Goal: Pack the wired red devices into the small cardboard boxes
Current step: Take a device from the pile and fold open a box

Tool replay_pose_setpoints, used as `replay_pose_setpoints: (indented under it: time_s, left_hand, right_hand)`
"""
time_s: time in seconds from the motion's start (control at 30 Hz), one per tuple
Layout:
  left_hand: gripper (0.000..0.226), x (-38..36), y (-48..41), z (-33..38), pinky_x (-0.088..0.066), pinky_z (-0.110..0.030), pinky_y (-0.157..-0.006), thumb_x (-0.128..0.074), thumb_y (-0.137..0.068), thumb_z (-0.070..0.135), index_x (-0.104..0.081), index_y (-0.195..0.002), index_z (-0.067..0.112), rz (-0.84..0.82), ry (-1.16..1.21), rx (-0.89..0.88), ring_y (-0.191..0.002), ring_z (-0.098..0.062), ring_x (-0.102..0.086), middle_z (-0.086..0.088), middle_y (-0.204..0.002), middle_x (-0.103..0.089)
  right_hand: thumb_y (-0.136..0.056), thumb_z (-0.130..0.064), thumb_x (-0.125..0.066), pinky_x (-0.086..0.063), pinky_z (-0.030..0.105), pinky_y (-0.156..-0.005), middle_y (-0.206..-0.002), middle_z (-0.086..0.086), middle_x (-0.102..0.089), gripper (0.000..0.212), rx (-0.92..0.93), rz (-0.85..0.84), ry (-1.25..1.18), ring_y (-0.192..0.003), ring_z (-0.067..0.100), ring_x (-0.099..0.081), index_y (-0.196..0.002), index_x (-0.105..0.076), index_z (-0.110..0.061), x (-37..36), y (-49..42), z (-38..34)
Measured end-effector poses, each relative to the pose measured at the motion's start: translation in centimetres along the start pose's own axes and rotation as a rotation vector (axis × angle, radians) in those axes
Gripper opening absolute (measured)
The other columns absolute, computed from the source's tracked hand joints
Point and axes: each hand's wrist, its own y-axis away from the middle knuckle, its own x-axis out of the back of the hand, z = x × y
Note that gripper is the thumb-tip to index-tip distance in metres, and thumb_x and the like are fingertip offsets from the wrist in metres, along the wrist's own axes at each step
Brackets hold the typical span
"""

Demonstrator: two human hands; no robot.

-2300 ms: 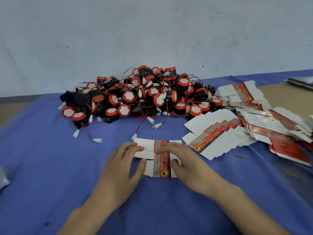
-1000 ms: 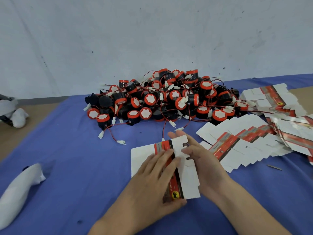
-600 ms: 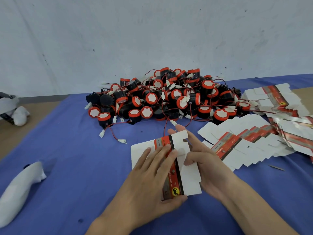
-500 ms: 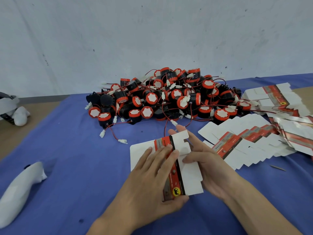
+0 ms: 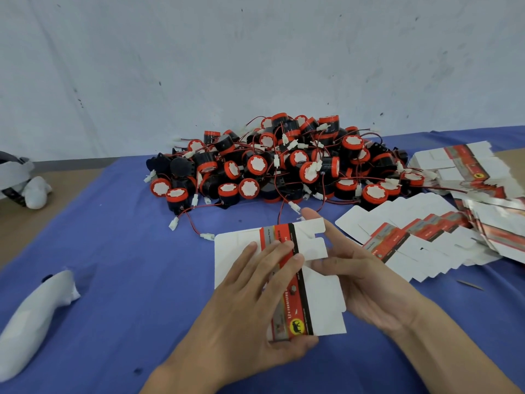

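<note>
1. A white object (image 5: 34, 317) is seen at the lower left of the blue tabletop (image 5: 127, 265).
2. At bottom centre, a flat cardboard box (image 5: 321, 297) is gripped by the left hand (image 5: 255, 302), with fingers laid across its red stripe and thumb under the near edge.
3. The wired red devices (image 5: 284, 166) are heaped above it, mid-frame.
4. The box's white flap is pinched by the right hand (image 5: 369, 285) between thumb and fingers.
5. More flat boxes (image 5: 426, 240) are fanned out at the right.

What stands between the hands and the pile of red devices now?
The unfolded box blank, held by left hand and right hand, is in front of the device pile; otherwise only blue cloth and loose leads.
</note>
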Motion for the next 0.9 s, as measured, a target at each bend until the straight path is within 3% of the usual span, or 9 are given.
replay_pose_setpoints:
  time_s: [0.27,0.37,0.5,0.6,0.7,0.83,0.9]
  left_hand:
    - [0.087,0.3,0.1,-0.3,-0.018,-0.042,-0.123,-0.048,-0.087,0.074,-0.031,-0.15,0.016,0.057,-0.005,-0.048,-0.15,-0.017,-0.026,-0.006,-0.157,-0.037]
    - [0.086,0.1,0.2,-0.6,-0.014,-0.041,-0.124,-0.044,-0.088,0.075,-0.031,-0.149,0.017,0.041,-0.043,-0.048,-0.15,-0.016,-0.023,-0.006,-0.156,-0.037]
    - [0.084,-0.2,0.2,-0.6,-0.011,-0.04,-0.125,-0.043,-0.089,0.075,-0.033,-0.149,0.017,0.057,-0.07,-0.057,-0.15,-0.017,-0.024,-0.007,-0.156,-0.038]
    - [0.084,-0.2,0.2,-0.6,-0.023,-0.042,-0.122,-0.052,-0.086,0.073,-0.037,-0.146,0.016,0.122,-0.023,-0.076,-0.147,-0.018,-0.033,-0.006,-0.153,-0.044]
    - [0.081,0.0,0.0,-0.4,-0.03,-0.039,-0.12,-0.058,-0.085,0.069,-0.04,-0.144,0.016,0.183,0.057,-0.083,-0.144,-0.015,-0.038,-0.002,-0.151,-0.046]
    - [0.077,0.8,-0.5,-0.8,-0.031,-0.027,-0.115,-0.055,-0.088,0.064,-0.036,-0.147,0.017,0.209,0.099,0.049,-0.138,-0.013,-0.041,0.0,-0.152,-0.039]
    - [0.08,1.6,-0.7,-1.1,-0.033,-0.025,-0.11,-0.05,-0.087,0.067,-0.034,-0.147,0.016,0.17,0.062,0.149,-0.133,-0.015,-0.042,0.0,-0.152,-0.04]
  right_hand:
    - [-0.085,-0.002,-0.076,-0.055,0.048,-0.094,-0.142,0.011,-0.059,0.073,0.001,0.032,0.044,-0.122,0.033,-0.063,-0.141,-0.053,-0.043,0.0,-0.1,0.2]
    - [-0.083,-0.004,-0.079,-0.057,0.047,-0.089,-0.141,0.009,-0.061,0.072,-0.006,0.053,0.04,-0.119,0.032,-0.065,-0.138,-0.055,-0.043,-0.3,-0.2,0.3]
    - [-0.083,-0.001,-0.073,-0.058,0.043,-0.084,-0.135,0.007,-0.065,0.066,-0.011,0.082,0.055,-0.113,0.028,-0.069,-0.132,-0.061,-0.043,-0.7,-0.2,0.3]
    - [-0.076,-0.005,-0.077,-0.058,0.042,-0.085,-0.135,0.007,-0.065,0.066,0.02,0.104,0.084,-0.111,0.027,-0.069,-0.129,-0.064,-0.04,-0.8,-0.1,0.2]
    - [-0.083,0.003,-0.07,-0.059,0.039,-0.084,-0.139,0.006,-0.062,0.063,0.025,0.108,0.077,-0.111,0.025,-0.068,-0.131,-0.064,-0.038,-0.8,0.2,0.4]
    - [-0.081,0.009,-0.056,-0.058,0.04,-0.079,-0.138,0.004,-0.062,0.069,-0.031,0.078,0.184,-0.108,0.025,-0.067,-0.134,-0.062,-0.034,-1.3,0.5,1.3]
    - [-0.087,0.002,-0.056,-0.057,0.044,-0.083,-0.136,0.007,-0.063,0.063,-0.067,0.069,0.224,-0.111,0.029,-0.067,-0.138,-0.059,-0.035,-1.7,0.6,1.5]
